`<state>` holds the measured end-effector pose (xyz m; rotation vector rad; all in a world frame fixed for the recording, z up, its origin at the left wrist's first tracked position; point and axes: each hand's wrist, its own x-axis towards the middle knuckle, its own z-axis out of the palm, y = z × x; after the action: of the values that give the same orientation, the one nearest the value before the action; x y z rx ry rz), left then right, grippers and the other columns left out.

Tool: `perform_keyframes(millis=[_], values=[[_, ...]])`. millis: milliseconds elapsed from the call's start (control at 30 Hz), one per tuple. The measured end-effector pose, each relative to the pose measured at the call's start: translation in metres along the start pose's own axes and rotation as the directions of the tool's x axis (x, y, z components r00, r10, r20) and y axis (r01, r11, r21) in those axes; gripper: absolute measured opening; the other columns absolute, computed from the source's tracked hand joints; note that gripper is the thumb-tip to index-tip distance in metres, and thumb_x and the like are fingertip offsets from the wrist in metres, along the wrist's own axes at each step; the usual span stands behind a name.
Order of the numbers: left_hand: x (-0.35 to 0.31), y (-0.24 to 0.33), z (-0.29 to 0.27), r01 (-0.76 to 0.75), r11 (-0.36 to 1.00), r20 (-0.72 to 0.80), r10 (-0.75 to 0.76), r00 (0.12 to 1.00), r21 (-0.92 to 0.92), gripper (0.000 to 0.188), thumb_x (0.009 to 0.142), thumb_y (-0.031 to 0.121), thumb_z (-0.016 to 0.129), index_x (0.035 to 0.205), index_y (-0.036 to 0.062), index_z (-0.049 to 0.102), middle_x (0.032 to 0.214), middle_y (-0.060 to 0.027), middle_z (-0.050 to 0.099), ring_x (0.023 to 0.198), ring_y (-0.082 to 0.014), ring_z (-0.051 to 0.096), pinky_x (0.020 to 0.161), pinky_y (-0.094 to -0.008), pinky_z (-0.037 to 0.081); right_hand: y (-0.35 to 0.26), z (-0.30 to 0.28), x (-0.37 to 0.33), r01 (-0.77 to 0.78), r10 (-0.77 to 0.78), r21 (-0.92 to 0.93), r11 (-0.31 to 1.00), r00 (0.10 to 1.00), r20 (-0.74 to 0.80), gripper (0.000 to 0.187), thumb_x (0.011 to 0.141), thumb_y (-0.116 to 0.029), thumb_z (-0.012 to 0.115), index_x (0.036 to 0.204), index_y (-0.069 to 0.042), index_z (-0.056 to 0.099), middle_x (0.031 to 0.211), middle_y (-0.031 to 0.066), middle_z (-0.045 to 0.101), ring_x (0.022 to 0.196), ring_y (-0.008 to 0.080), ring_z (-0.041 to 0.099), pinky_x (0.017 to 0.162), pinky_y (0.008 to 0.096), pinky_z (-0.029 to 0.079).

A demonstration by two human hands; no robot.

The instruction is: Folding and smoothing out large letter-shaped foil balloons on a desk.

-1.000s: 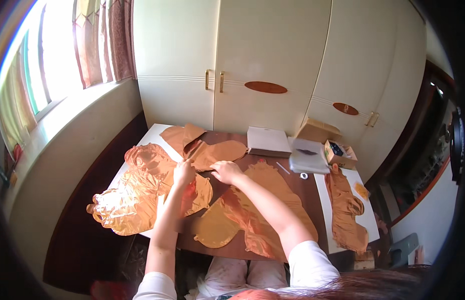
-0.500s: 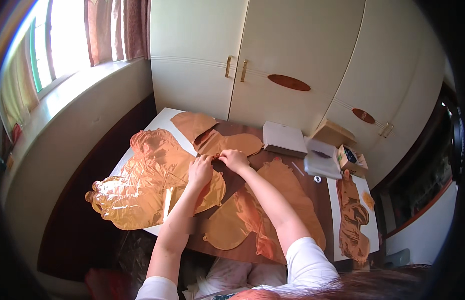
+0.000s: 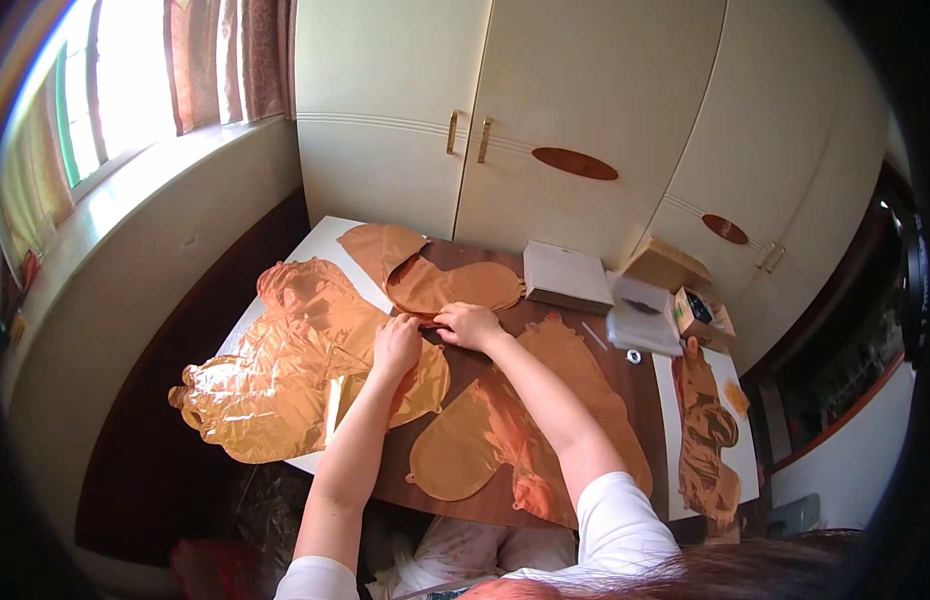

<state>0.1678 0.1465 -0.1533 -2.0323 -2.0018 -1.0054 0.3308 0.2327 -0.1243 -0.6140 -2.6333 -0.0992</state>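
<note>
Several flat copper-coloured foil balloons cover the table. My left hand and my right hand are close together at the near edge of the far foil balloon. The fingers of both are closed, pinching a small reddish gathered bit of foil between them. Under my left wrist spreads a large, wrinkled, shiny foil balloon. Beneath my right forearm lies another foil balloon, with a rounded lobe towards me. My fingertips partly hide the pinched foil.
A white box stands at the back right, beside a clear plastic pack and a small open carton. A white roll and a thin white stick lie nearby. One crumpled brown foil balloon rests at the right edge.
Both hands have shifted slightly towards me, and the fingers have changed position on the foil. The far balloon's near edge shows more openly. The other balloons look unmoved.
</note>
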Motion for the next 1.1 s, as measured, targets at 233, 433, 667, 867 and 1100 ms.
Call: perform_keyframes(millis=[233,433,667,867,1100], values=[[0.001,0.005,-0.002,0.005,0.999,0.0,-0.005,1.0,-0.034,0.023,0.076,0.015,0.058,0.098,0.0082,0.061,0.1,-0.0072,0.062,0.097,-0.0246,0.058,0.082,-0.0394,0.043,0.006,0.01,0.008,-0.308,0.308,0.088,0.947,0.951,0.008,0.013,0.078,-0.024,0.062,0.084,-0.014,0.069,0.087,0.004,0.066,0.081,0.0226,0.064,0.071,0.0354,0.052],[-0.003,0.002,-0.006,-0.013,1.0,0.007,0.013,1.0,-0.027,0.032,0.075,0.017,0.061,0.105,0.0089,0.06,0.111,-0.0074,0.059,0.105,-0.0232,0.055,0.086,-0.0392,0.042,0.011,0.008,0.017,-0.484,0.513,0.406,0.775,0.857,0.043,0.017,0.071,-0.025,0.072,0.08,-0.011,0.07,0.078,0.007,0.068,0.07,0.0194,0.065,0.066,0.0315,0.051],[0.002,0.019,-0.015,-0.028,1.0,-0.046,0.028,0.999,-0.008,0.039,0.073,0.018,0.063,0.11,0.0102,0.056,0.12,-0.0068,0.052,0.113,-0.0241,0.048,0.088,-0.0401,0.041,0.027,0.006,0.021,-0.529,0.568,0.527,0.665,0.817,0.103,0.02,0.068,-0.024,0.077,0.076,-0.007,0.07,0.071,0.0051,0.068,0.062,0.0124,0.063,0.06,0.0281,0.049],[-0.002,0.004,-0.009,-0.108,0.992,0.018,0.107,0.994,0.069,0.039,0.074,0.02,0.063,0.11,0.009,0.055,0.12,-0.0075,0.052,0.117,-0.0232,0.046,0.091,-0.042,0.039,0.023,0.01,0.027,-0.514,0.563,0.608,0.605,0.816,0.129,0.015,0.073,-0.018,0.074,0.075,-0.005,0.068,0.068,0.0033,0.066,0.061,0.0098,0.06,0.058,0.0256,0.048],[0.0,0.007,0.007,-0.151,0.986,0.014,0.15,0.989,0.074,0.031,0.078,0.024,0.06,0.102,0.0054,0.057,0.112,-0.01,0.057,0.113,-0.0242,0.05,0.094,-0.0413,0.038,0.072,-0.04,0.068,-0.421,0.567,0.413,0.808,0.746,-0.349,0.014,0.08,-0.018,0.064,0.083,-0.005,0.06,0.075,0.0125,0.065,0.069,0.0246,0.063,0.063,0.0359,0.049]])
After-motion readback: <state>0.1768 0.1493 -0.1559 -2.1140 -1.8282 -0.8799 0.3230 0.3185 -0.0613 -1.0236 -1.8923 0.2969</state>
